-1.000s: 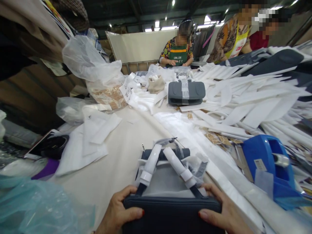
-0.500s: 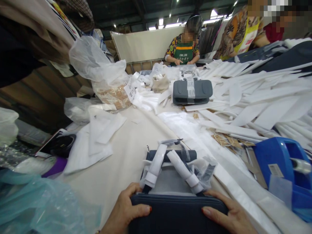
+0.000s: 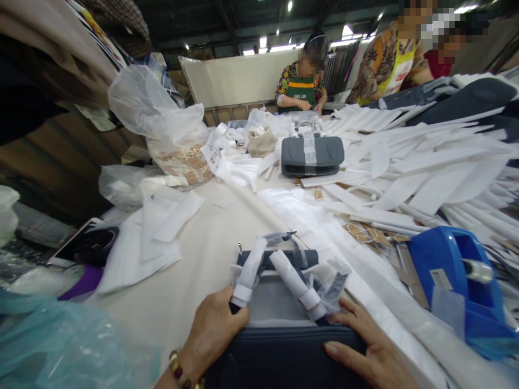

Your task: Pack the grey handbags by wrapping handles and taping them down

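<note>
Close in front of me is a dark navy handbag, its handles wrapped in white foam and standing up. My left hand is closed at the bag's upper left corner, thumb beside the base of the left handle strap; some fingertips are hidden. On the upper right side my right hand grips the bag, thumb across the dark front panel and fingers behind the edge. Clear plastic film covers parts by the handles. Behind them lies a dark rolled part.
A blue tape dispenser stands at right. White foam strips are heaped beyond it. Another wrapped grey bag sits farther back. Foam sheets and teal plastic lie left. A co-worker in a green apron works at the far end.
My left hand has shifted from the front panel up to the left handle's base, its thumb off the panel. The right hand still holds the right side. The view has turned slightly.
</note>
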`<act>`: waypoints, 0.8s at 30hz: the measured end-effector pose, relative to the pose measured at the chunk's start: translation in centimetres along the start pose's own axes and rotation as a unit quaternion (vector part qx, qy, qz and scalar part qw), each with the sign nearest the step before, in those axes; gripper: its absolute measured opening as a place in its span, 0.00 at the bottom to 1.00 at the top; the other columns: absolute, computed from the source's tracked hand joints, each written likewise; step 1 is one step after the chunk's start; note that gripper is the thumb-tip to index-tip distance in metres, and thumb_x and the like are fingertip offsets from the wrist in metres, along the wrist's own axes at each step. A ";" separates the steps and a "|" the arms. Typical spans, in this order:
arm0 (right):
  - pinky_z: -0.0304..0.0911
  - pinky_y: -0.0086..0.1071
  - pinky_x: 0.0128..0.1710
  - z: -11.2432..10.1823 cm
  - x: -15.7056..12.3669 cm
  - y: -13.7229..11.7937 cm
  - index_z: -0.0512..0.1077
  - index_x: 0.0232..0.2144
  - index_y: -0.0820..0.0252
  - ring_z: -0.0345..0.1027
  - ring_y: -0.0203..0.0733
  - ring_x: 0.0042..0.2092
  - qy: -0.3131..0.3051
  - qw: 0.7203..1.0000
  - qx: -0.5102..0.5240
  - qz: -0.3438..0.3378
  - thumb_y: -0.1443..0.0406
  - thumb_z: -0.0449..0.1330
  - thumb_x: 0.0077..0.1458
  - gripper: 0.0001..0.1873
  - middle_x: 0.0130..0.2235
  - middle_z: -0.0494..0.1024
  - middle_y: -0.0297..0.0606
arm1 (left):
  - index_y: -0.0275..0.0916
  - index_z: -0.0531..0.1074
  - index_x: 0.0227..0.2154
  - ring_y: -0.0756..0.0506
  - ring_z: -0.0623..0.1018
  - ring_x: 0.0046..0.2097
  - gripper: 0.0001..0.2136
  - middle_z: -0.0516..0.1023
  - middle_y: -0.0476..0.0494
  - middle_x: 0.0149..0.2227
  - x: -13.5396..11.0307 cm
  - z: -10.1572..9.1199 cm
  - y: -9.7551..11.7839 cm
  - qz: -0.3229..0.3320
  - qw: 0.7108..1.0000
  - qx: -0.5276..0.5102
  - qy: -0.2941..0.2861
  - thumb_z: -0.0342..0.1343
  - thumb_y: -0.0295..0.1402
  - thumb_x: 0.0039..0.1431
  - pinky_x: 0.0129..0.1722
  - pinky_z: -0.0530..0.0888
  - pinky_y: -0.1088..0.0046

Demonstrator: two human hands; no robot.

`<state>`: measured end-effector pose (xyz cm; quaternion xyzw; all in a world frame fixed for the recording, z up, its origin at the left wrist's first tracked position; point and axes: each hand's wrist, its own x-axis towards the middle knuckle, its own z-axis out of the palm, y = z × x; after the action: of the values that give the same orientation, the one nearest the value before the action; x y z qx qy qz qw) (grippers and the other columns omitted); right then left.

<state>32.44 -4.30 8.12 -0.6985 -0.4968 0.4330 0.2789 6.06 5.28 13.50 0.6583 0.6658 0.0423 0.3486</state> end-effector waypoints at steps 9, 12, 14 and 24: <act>0.42 0.52 0.62 0.7 0.0 0.9 0.76 0.39 0.53 0.47 0.59 0.63 0.022 0.998 -0.012 -0.062 0.46 0.62 0.44 0.24 0.63 0.55 0.39 | 0.34 0.72 0.33 0.47 0.73 0.30 0.14 0.75 0.46 0.27 0.8 0.8 -2.1 -0.042 0.801 -0.575 -0.160 0.61 0.33 0.41 0.33 0.69 0.73; 0.45 0.49 0.62 0.7 -0.3 0.7 0.75 0.41 0.54 0.49 0.57 0.63 0.017 0.996 -0.025 -0.086 0.47 0.61 0.47 0.23 0.63 0.55 0.41 | 0.36 0.70 0.35 0.47 0.74 0.32 0.14 0.76 0.47 0.30 0.7 0.9 -2.1 -0.028 0.842 -0.524 -0.125 0.60 0.35 0.45 0.35 0.69 0.73; 0.46 0.48 0.62 0.4 -0.3 0.1 0.75 0.41 0.54 0.50 0.56 0.62 0.006 0.995 -0.046 -0.088 0.48 0.60 0.48 0.23 0.62 0.58 0.42 | 0.37 0.69 0.35 0.46 0.74 0.35 0.14 0.75 0.48 0.31 0.8 1.0 -2.2 -0.010 0.877 -0.469 -0.103 0.59 0.38 0.47 0.36 0.68 0.72; 0.62 0.32 0.33 0.2 0.4 -1.0 0.67 0.31 0.57 0.67 0.43 0.34 -0.117 0.979 0.166 -0.024 0.47 0.63 0.40 0.23 0.31 0.72 0.34 | 0.40 0.63 0.32 0.45 0.70 0.33 0.12 0.70 0.50 0.29 0.3 0.4 -1.4 0.081 0.991 -0.109 0.016 0.46 0.44 0.53 0.35 0.64 0.71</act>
<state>31.88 -3.60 8.73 -0.5752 -0.4637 0.5812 0.3412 5.14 5.22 12.32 0.6671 0.6074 0.1532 0.4033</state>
